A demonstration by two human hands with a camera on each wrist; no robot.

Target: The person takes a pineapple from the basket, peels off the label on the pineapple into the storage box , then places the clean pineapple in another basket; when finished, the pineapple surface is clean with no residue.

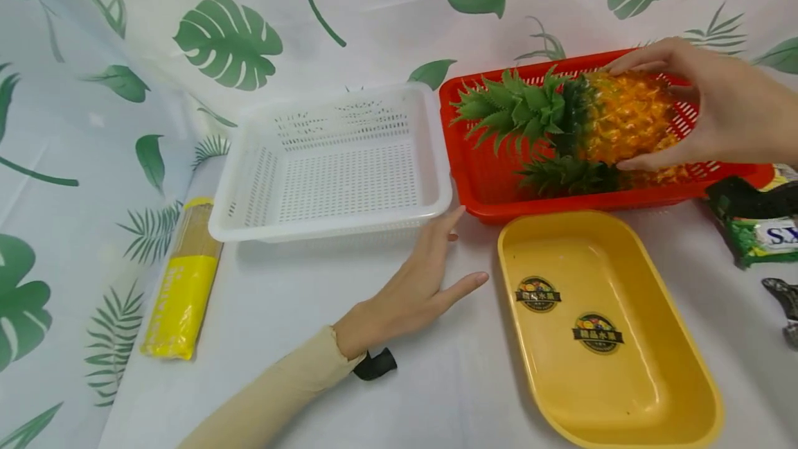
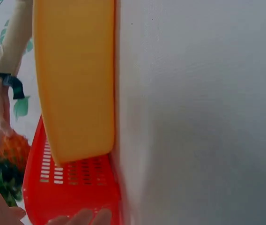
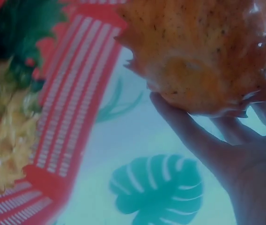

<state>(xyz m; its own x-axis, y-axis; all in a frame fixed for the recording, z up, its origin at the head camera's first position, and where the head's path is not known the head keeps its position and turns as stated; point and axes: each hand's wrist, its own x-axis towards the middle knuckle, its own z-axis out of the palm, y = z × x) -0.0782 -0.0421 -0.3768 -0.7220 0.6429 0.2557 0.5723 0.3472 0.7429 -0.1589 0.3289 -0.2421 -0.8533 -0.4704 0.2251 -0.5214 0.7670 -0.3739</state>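
Observation:
My right hand [image 1: 717, 106] grips a pineapple [image 1: 623, 116] by its orange body, and its green crown points left. The pineapple is over the red basket [image 1: 492, 210]. Beneath it in that basket lies a second pineapple [image 1: 564, 175], partly hidden. The right wrist view shows the fingers and thumb spread around the base of the held pineapple [image 3: 194, 61], with the other pineapple [image 3: 6, 131] at the left. My left hand [image 1: 411, 289] has its fingers extended and holds nothing. Its fingertips are close to the near right corner of the white basket [image 1: 330, 224]; contact cannot be judged.
A yellow tray [image 1: 573, 248] with two round stickers stands in front of the red basket. Left of the white basket lies a yellow pasta packet [image 1: 183, 283]. A green packet [image 1: 767, 238] and a dark object [image 1: 785, 303] sit at the right edge. Leaf-patterned cloth hangs behind.

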